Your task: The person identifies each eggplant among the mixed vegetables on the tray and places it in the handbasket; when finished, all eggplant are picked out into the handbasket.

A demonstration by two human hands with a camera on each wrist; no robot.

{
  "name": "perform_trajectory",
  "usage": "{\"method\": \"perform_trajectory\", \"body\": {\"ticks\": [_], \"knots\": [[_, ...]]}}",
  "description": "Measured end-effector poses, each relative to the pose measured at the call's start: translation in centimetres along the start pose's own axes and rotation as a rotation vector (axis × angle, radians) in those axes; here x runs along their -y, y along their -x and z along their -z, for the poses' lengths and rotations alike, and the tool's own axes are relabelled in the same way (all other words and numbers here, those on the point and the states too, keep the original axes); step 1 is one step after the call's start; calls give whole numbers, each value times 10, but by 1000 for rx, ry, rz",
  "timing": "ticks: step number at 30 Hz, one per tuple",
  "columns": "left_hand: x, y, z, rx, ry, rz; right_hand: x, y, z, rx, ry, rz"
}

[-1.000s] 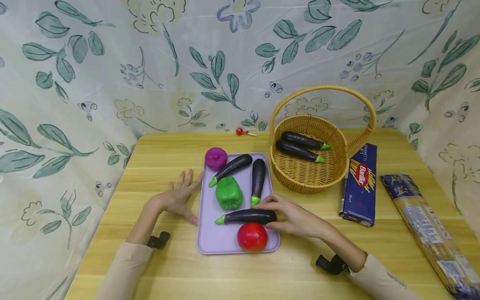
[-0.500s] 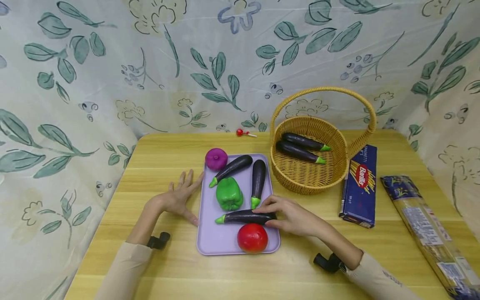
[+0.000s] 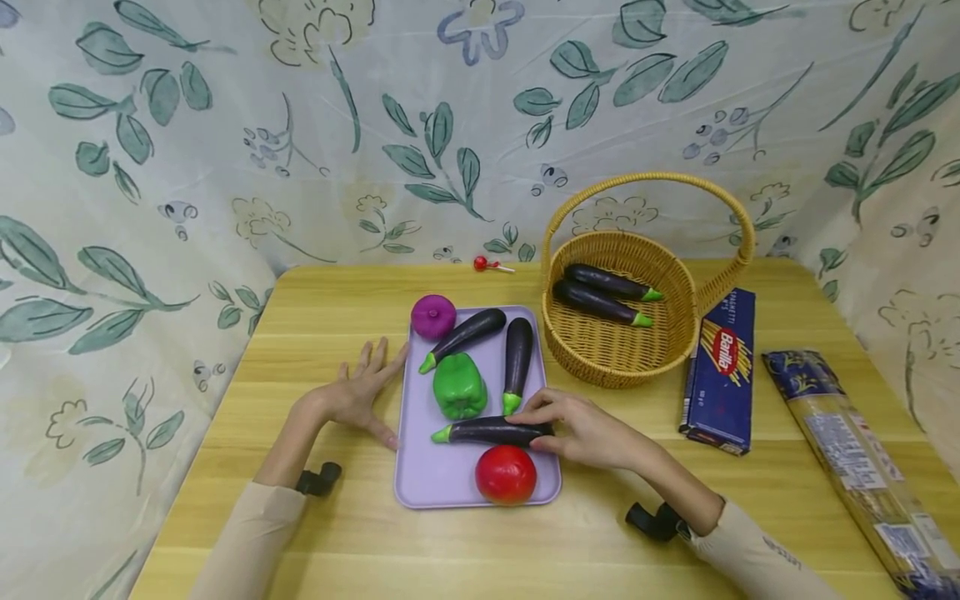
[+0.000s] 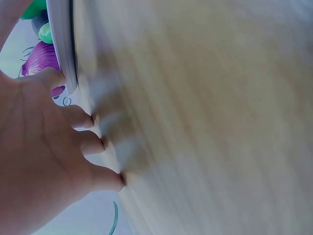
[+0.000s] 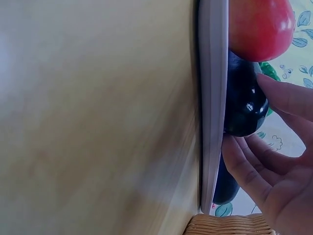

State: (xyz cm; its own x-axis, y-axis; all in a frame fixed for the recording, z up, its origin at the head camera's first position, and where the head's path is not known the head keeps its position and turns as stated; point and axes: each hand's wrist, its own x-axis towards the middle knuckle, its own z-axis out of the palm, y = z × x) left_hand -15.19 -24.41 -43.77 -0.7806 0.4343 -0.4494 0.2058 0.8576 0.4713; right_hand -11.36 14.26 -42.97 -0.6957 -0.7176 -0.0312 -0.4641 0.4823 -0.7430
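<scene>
My right hand (image 3: 581, 431) grips the thick end of an eggplant (image 3: 483, 431) that lies across the lilac tray (image 3: 431, 487); the right wrist view shows thumb and fingers on either side of its dark end (image 5: 244, 103). With fingers spread, my left hand (image 3: 351, 402) rests at the tray's left edge, fingertips on the table in the left wrist view. Around the held eggplant lie a green bell pepper (image 3: 459, 387), a red tomato (image 3: 506, 475), an upright-lying eggplant (image 3: 517, 358), a slanted eggplant (image 3: 468, 333) and a purple onion (image 3: 432, 317).
Behind the tray on the right stands a wicker basket (image 3: 600, 371) with a tall handle, holding two eggplants (image 3: 600, 292). A blue spaghetti box (image 3: 720, 383) and a long pasta bag (image 3: 855, 458) lie further right. A red lollipop (image 3: 480, 263) lies at the table's back edge.
My right hand's fingers have shifted slightly onto the eggplant's thick end. The eggplant stays in place on the tray, and my left hand has not moved.
</scene>
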Motion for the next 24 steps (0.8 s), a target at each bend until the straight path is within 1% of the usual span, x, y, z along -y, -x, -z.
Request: {"method": "perform_trajectory", "body": {"ticks": [14, 24], "knots": [[0, -1, 1, 2, -4, 4, -2, -1, 1, 5, -14, 2], [-2, 2, 1, 6, 16, 0, -1, -1, 6, 37, -20, 11]]}}
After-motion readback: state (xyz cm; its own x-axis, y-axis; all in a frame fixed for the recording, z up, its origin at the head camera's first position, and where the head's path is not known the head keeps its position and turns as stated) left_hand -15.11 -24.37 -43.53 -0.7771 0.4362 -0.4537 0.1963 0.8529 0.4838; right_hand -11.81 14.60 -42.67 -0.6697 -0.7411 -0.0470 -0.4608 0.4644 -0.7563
